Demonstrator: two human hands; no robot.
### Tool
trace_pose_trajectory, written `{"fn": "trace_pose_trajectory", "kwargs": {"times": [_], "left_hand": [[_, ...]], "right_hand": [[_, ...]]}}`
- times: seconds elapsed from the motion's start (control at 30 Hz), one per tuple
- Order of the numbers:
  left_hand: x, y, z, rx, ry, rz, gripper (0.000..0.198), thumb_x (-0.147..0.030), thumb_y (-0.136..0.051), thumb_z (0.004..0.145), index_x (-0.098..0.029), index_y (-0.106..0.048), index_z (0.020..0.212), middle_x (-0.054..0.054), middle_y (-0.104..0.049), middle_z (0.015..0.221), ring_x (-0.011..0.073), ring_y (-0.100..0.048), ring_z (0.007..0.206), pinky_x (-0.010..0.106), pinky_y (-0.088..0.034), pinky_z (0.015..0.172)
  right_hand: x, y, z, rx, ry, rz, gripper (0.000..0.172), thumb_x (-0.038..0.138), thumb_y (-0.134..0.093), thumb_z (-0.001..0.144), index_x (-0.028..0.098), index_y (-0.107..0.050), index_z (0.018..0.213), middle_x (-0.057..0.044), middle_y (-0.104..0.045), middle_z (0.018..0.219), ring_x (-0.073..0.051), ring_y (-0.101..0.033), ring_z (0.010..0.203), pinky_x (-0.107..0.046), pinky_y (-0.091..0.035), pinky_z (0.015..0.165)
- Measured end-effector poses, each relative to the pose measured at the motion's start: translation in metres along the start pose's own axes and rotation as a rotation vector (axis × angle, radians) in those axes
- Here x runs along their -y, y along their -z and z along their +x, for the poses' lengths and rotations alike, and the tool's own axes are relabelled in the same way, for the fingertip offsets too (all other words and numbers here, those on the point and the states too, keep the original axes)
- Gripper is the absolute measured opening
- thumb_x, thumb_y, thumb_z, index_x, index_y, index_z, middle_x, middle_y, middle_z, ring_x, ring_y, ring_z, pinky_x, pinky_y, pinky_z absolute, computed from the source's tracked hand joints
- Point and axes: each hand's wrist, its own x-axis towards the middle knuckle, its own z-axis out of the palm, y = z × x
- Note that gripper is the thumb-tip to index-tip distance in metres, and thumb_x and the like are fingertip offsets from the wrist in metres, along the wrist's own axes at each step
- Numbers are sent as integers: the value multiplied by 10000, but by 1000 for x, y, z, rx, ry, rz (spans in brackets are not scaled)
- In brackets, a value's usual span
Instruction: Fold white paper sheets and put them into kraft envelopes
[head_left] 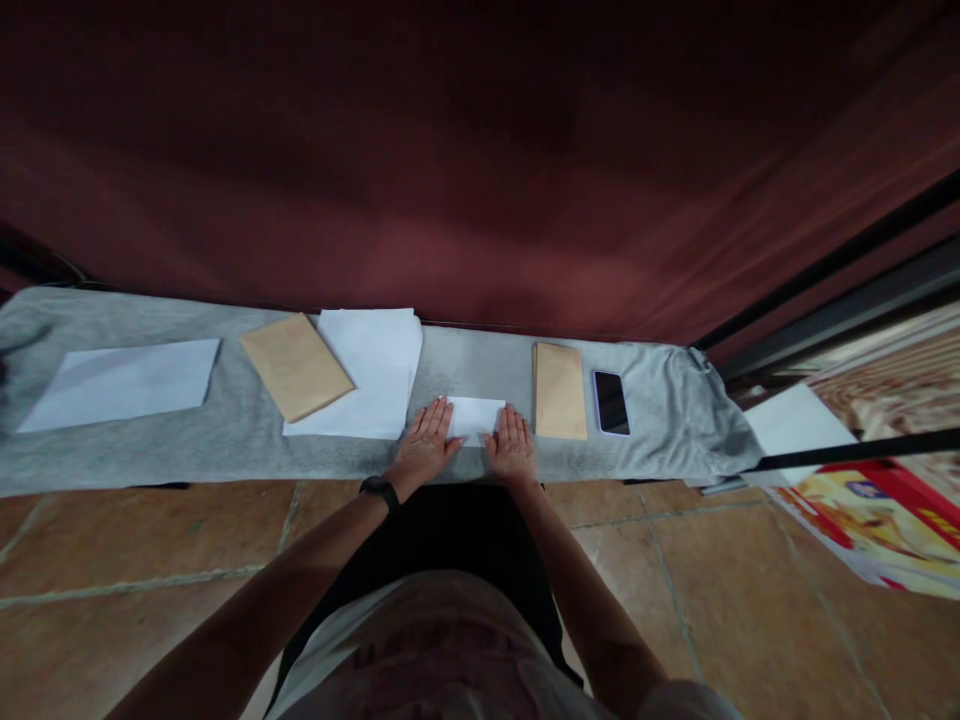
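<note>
Here the white paper [477,415] lies flat on the grey cloth [484,365], a small rectangle, long side running left to right!

1 black left-wrist band [382,493], pale shirt [442,600], dark reddish print [450,650], black trousers [454,520]

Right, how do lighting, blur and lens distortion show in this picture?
Head view: the dark red backdrop fades nearly to black at top; head view: shirt lettering is too soft to read; head view: the packaging at right looks stretched, likely wide-angle distortion; head view: left hand and right hand are clearly discernible.
</note>
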Motion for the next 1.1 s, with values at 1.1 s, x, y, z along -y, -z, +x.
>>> {"fn": "trace_pose_trajectory", "kwargs": {"times": [1.1], "left_hand": [[-10, 7, -38, -13, 10, -10, 721, -515, -357, 1009, -34, -327, 1544, 212, -340, 1606, 302, -246, 1530, 499, -234, 1244]], "right_hand": [[-2, 25, -24, 107, 43, 25, 606, 428, -384, 1066, 36, -377, 1528, -231, -452, 1539, -299, -395, 1458, -498, -335, 1188]]}}
